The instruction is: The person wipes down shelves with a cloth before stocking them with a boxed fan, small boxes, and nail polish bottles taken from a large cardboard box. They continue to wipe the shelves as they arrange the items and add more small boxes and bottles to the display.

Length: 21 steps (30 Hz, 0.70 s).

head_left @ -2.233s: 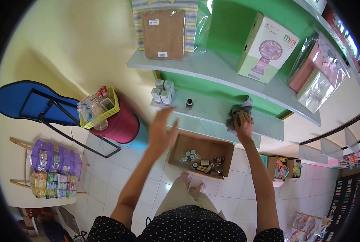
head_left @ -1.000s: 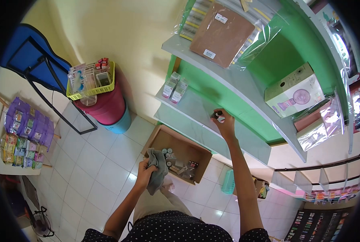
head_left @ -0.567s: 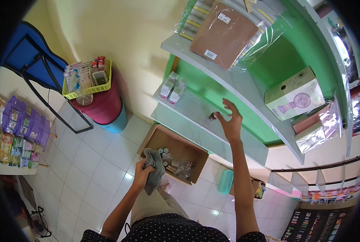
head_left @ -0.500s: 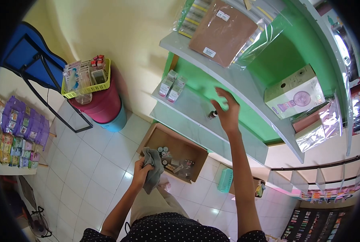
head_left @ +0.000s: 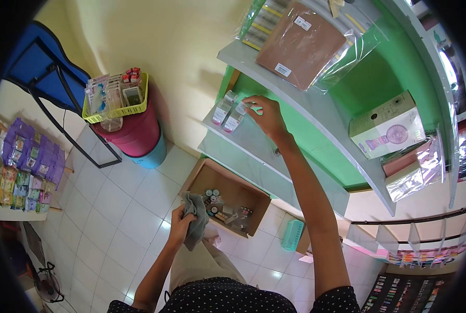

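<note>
My left hand is closed around a grey cloth, which hangs over the open cardboard box. My right hand is at the small shelf, its thumb and fingers curled at the top of a small white-and-pink carton. That carton stands upright on the shelf. A matching carton stands just to its left. Farther right on the same shelf is a small dark bottle, partly hidden by my right forearm.
Below the shelf, a cardboard box holds jars and small cosmetics. Above are a plastic-wrapped brown packet and a fan box. A yellow basket sits on a red bin at left. A teal basket is on the floor.
My right hand has moved left along the shelf, from above the dark bottle to the right-hand carton. My left hand still holds the cloth in about the same place.
</note>
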Each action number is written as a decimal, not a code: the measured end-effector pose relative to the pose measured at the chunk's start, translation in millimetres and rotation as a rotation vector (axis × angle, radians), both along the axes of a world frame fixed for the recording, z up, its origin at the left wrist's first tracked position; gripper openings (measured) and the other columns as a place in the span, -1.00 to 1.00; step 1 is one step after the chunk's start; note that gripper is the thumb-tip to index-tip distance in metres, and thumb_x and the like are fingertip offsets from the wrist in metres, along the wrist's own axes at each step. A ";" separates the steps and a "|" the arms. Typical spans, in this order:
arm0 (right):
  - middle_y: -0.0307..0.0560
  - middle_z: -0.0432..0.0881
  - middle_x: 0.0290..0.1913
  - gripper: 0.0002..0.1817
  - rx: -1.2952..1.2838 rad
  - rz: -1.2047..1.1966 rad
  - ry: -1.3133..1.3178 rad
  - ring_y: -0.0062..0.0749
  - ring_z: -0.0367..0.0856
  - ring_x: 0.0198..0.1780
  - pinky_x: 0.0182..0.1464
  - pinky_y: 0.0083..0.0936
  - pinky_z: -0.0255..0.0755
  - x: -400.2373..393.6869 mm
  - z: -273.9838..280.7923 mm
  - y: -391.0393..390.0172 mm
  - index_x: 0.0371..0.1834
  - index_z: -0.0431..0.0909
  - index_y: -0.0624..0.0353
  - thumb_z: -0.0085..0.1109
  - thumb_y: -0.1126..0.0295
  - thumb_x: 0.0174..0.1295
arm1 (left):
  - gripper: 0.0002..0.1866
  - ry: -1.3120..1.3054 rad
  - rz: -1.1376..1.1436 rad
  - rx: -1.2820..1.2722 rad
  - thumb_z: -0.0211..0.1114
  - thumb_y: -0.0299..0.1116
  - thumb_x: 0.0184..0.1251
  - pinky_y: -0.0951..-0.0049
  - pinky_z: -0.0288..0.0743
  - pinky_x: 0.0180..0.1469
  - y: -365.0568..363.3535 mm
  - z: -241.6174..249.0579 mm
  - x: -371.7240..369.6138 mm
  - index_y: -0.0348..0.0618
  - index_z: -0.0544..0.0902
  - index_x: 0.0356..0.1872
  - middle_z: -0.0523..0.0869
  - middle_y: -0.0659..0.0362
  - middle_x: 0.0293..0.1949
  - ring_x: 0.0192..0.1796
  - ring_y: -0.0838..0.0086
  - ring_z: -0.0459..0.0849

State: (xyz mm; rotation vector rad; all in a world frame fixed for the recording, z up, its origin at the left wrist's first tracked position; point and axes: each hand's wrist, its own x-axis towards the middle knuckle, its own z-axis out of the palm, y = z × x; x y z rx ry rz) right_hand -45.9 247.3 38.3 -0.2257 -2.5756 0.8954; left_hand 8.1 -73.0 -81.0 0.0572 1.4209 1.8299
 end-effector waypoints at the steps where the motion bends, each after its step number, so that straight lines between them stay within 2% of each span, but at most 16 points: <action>1: -0.10 0.55 -0.25 -0.78 -0.008 -0.022 0.003 -0.33 0.51 -0.22 -0.23 -0.52 0.41 0.1 -0.6 -0.1 -0.25 0.50 0.17 0.15 0.48 -0.03 | -0.80 -0.008 0.012 -0.004 0.02 -0.59 -0.13 0.62 0.38 -0.33 0.6 -1.8 -0.1 -0.35 0.50 -0.39 0.57 0.18 -0.48 -0.44 0.58 0.50; 4: -0.09 0.56 -0.28 -0.79 -0.025 -0.092 0.039 -0.34 0.53 -0.27 -0.27 -0.50 0.44 3.2 -3.4 1.0 -0.26 0.51 0.17 0.14 0.49 -0.02 | -0.79 0.018 -0.011 0.010 0.02 -0.59 -0.13 0.61 0.38 -0.33 1.9 -2.3 -2.1 -0.35 0.50 -0.38 0.57 0.18 -0.47 -0.44 0.57 0.51; 11: -0.09 0.57 -0.29 -0.81 0.034 -0.085 -0.021 -0.33 0.55 -0.28 -0.32 -0.53 0.48 40.6 3.9 -7.2 -0.28 0.54 0.15 0.13 0.52 -0.03 | -0.78 -0.010 -0.004 0.003 0.02 -0.59 -0.14 0.61 0.38 -0.32 2.6 -4.7 -2.3 -0.35 0.50 -0.37 0.56 0.19 -0.47 -0.44 0.56 0.51; 21: -0.10 0.56 -0.25 -0.79 -0.043 -0.068 -0.003 -0.35 0.54 -0.26 -0.32 -0.53 0.53 54.4 4.4 -32.2 -0.27 0.53 0.16 0.10 0.58 -0.02 | -0.76 0.013 -0.026 0.027 0.01 -0.60 -0.13 0.61 0.39 -0.32 10.0 -1.3 -1.5 -0.36 0.49 -0.34 0.56 0.19 -0.46 -0.43 0.56 0.51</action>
